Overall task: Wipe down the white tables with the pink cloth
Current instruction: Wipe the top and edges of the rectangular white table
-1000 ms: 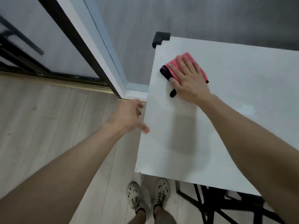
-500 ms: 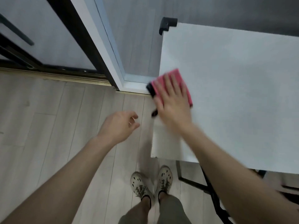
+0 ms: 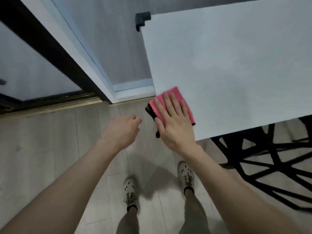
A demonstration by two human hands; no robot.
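"Where is the pink cloth (image 3: 178,94)?"

"Under the right hand (image 3: 173,125), at the near left corner of the white counter (image 3: 228,65). Its dark edge pokes out past the counter's side."

"And the fingers?"

"Straight, pressing flat on the cloth, with pink showing beyond the fingertips. The left hand (image 3: 123,130) hangs just beside it over the floor (image 3: 50,141) – loosely curled, holding nothing."

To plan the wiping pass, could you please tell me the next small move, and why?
Probably slide the right hand and pink cloth rightward along the near edge: the cloth sits under flat fingers at the near-left corner of the white table, partly overhanging, with tabletop stretching rightward.
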